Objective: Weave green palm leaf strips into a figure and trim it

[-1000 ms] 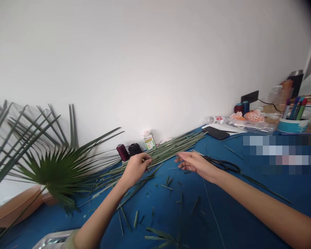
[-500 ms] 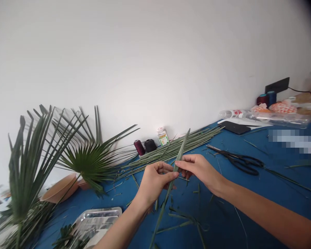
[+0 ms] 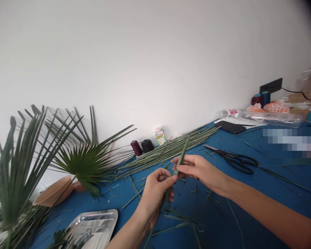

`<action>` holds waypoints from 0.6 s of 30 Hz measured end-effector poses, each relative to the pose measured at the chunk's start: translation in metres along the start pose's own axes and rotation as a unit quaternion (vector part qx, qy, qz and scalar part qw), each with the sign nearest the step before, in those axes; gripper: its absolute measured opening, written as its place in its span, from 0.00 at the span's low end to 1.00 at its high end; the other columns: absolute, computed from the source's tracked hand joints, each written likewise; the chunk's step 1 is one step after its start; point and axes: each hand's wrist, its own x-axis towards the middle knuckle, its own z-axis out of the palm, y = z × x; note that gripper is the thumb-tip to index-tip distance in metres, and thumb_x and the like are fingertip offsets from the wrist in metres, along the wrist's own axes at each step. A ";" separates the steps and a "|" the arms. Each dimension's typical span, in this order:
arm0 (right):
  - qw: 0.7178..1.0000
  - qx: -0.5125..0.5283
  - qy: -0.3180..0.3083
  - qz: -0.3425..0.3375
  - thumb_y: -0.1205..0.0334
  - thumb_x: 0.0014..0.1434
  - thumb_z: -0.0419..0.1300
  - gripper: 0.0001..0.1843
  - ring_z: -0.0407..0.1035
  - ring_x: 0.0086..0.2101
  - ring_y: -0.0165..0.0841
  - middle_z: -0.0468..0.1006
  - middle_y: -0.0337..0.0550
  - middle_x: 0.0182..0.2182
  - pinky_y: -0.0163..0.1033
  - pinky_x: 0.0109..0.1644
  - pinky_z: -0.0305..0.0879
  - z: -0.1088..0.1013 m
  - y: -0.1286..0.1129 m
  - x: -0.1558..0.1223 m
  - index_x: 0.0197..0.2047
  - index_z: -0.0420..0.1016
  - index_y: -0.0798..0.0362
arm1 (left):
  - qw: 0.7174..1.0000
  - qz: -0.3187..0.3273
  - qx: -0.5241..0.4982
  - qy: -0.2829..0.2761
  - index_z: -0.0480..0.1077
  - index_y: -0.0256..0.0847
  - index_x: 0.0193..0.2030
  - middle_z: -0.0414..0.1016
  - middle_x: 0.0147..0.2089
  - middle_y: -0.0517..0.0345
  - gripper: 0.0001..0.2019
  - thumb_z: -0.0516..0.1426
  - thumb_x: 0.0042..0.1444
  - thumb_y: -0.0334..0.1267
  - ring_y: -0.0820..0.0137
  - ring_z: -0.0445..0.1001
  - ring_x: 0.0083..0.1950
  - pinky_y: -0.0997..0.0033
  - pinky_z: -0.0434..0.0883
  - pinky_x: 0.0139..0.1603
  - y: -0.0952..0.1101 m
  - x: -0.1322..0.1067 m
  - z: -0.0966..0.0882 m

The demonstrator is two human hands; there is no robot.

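Note:
Both hands hold one long green leaf strip above the blue table. My left hand is closed round the strip lower down, thumb against it. My right hand pinches the same strip a little higher, right beside the left. The strip's tip points up and away towards the wall; its lower end runs down past my left wrist. Just behind the hands lies a pile of similar long strips.
Black scissors lie right of my hands. Fan palm leaves stand at the left by a tan bowl. A metal tray is near left. Thread spools, a small box, a phone sit along the wall. Leaf scraps litter the cloth.
My left hand picked one strip out of the pile, and my right hand came in and took hold of it too. The hands now hold it slightly lower and closer.

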 end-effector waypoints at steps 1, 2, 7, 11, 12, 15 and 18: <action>1.000 -0.005 0.000 -0.003 0.60 0.50 0.60 0.13 0.69 0.36 0.32 0.74 0.43 0.34 0.38 0.42 0.66 0.000 0.000 0.000 0.40 0.72 0.56 | 1.000 0.002 -0.008 0.004 0.61 0.38 0.24 0.62 0.19 0.68 0.13 0.61 0.41 0.41 0.80 0.61 0.15 0.81 0.59 0.13 0.000 0.000 0.000; 1.000 -0.011 -0.002 -0.008 0.61 0.49 0.61 0.12 0.69 0.35 0.32 0.74 0.42 0.32 0.38 0.41 0.66 0.001 0.000 0.000 0.39 0.73 0.56 | 1.000 0.006 -0.015 0.009 0.61 0.38 0.25 0.64 0.19 0.67 0.12 0.62 0.41 0.40 0.80 0.61 0.14 0.81 0.59 0.13 0.000 0.001 0.000; 0.999 -0.025 -0.017 -0.036 0.65 0.49 0.60 0.07 0.68 0.29 0.29 0.75 0.39 0.25 0.35 0.36 0.64 0.000 -0.001 -0.001 0.33 0.76 0.56 | 0.998 0.044 -0.026 0.030 0.65 0.37 0.27 0.69 0.19 0.64 0.10 0.60 0.44 0.39 0.80 0.64 0.14 0.80 0.60 0.15 0.002 -0.002 0.001; 0.999 -0.011 -0.012 -0.050 0.65 0.51 0.57 0.09 0.68 0.30 0.30 0.75 0.39 0.25 0.36 0.36 0.64 -0.001 -0.001 -0.001 0.34 0.77 0.55 | 0.998 0.049 -0.018 0.036 0.65 0.36 0.24 0.70 0.18 0.62 0.10 0.61 0.44 0.39 0.78 0.66 0.16 0.80 0.62 0.17 0.007 -0.007 0.002; 0.999 -0.010 -0.011 -0.052 0.66 0.51 0.57 0.09 0.68 0.29 0.30 0.75 0.40 0.25 0.36 0.36 0.64 -0.001 -0.002 -0.002 0.34 0.77 0.56 | 0.998 0.047 -0.015 0.040 0.65 0.36 0.23 0.70 0.18 0.63 0.10 0.61 0.44 0.39 0.78 0.66 0.16 0.80 0.62 0.17 0.008 -0.008 0.003; 0.998 -0.011 -0.005 -0.056 0.66 0.50 0.58 0.08 0.68 0.28 0.29 0.76 0.40 0.24 0.35 0.34 0.64 -0.001 -0.002 -0.003 0.32 0.78 0.56 | 0.998 0.039 -0.014 0.045 0.66 0.35 0.24 0.69 0.18 0.63 0.10 0.60 0.45 0.39 0.79 0.66 0.17 0.81 0.63 0.18 0.010 -0.010 0.003; 0.998 -0.006 -0.012 -0.056 0.67 0.50 0.57 0.08 0.68 0.28 0.29 0.76 0.39 0.24 0.34 0.34 0.64 0.000 -0.002 -0.003 0.32 0.78 0.55 | 0.999 0.021 -0.029 0.015 0.66 0.35 0.25 0.67 0.18 0.63 0.10 0.58 0.49 0.40 0.79 0.65 0.17 0.82 0.63 0.17 0.009 -0.010 0.002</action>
